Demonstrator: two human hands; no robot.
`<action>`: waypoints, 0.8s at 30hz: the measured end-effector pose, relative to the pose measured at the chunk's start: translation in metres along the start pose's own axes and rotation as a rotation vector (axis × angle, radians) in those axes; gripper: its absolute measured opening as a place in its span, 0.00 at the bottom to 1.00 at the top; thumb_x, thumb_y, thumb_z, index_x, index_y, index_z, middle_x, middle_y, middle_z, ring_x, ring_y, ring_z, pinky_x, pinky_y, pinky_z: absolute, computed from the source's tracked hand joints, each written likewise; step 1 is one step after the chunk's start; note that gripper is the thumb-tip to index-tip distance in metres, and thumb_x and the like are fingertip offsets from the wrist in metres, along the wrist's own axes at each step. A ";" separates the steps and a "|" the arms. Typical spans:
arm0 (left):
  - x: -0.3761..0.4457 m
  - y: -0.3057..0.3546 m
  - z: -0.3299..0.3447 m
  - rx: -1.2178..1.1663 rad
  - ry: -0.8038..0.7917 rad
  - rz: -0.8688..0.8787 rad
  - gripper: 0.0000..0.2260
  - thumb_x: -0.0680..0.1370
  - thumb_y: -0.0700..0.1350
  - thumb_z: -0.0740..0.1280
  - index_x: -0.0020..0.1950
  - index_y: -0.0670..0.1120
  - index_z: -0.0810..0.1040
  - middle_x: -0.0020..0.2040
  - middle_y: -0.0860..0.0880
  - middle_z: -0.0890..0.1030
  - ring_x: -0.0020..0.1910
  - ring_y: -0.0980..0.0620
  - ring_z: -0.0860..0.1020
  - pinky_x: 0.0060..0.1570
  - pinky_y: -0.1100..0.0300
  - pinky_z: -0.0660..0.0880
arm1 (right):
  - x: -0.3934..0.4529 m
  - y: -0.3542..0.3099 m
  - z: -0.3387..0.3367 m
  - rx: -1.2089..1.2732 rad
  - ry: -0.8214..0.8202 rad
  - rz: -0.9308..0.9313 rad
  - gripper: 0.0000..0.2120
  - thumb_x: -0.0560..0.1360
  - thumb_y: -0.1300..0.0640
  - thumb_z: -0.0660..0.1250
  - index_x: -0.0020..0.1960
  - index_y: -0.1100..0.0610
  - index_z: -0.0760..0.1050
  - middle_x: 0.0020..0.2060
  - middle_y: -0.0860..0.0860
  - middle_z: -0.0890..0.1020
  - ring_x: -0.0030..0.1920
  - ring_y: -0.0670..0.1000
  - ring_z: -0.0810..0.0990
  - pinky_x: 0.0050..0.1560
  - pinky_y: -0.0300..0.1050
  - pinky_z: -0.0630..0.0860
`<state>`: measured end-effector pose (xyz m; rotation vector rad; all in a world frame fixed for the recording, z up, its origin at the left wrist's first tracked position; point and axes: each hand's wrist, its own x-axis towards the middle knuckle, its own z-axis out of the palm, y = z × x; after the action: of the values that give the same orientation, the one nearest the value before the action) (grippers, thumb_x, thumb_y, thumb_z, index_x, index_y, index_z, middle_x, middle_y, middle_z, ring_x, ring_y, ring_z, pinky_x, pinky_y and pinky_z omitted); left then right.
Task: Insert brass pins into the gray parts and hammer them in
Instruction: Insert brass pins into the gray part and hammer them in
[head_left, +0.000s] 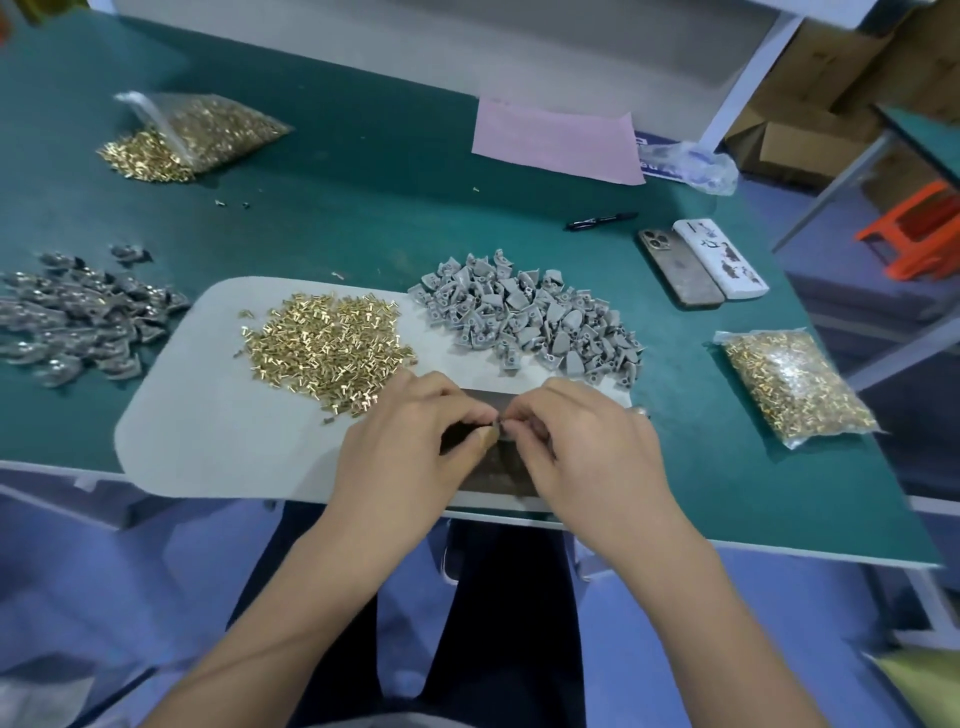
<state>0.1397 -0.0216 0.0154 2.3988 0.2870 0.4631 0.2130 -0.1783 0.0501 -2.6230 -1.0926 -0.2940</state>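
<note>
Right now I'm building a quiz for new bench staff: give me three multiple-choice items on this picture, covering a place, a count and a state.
1. Where does the loose brass pin pile lie?
A. on the gray mat
B. on the pink sheet
C. on the phones

2. How many phones lie beside the pen?
A. one
B. two
C. four

3. What are the hands doing?
A. resting flat
B. swinging a hammer
C. pinching something small together

Answers: 1 A, the pile sits on the gray mat. 2 B, two phones lie side by side. 3 C, the left hand and right hand meet fingertip to fingertip.
</note>
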 end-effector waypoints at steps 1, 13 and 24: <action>0.000 0.000 0.001 -0.006 0.009 -0.005 0.04 0.75 0.55 0.72 0.49 0.61 0.84 0.44 0.61 0.77 0.49 0.57 0.71 0.39 0.54 0.74 | 0.001 -0.003 -0.001 -0.069 0.008 -0.036 0.02 0.75 0.54 0.74 0.44 0.50 0.82 0.39 0.45 0.79 0.44 0.51 0.80 0.34 0.41 0.64; 0.003 -0.007 0.001 0.012 0.015 -0.009 0.04 0.73 0.57 0.74 0.47 0.63 0.84 0.43 0.63 0.78 0.48 0.58 0.69 0.35 0.63 0.67 | 0.007 0.002 -0.005 0.011 -0.102 -0.001 0.05 0.79 0.51 0.69 0.47 0.45 0.83 0.41 0.42 0.79 0.51 0.48 0.77 0.35 0.41 0.56; 0.004 -0.002 -0.003 0.047 -0.004 0.009 0.04 0.74 0.58 0.72 0.47 0.62 0.84 0.42 0.62 0.78 0.48 0.57 0.68 0.36 0.59 0.69 | -0.009 0.016 0.004 0.329 0.067 0.206 0.04 0.76 0.47 0.73 0.51 0.41 0.84 0.39 0.37 0.78 0.42 0.39 0.74 0.39 0.39 0.69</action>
<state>0.1419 -0.0169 0.0176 2.4470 0.2883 0.4606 0.2188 -0.1935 0.0407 -2.3853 -0.7659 -0.1421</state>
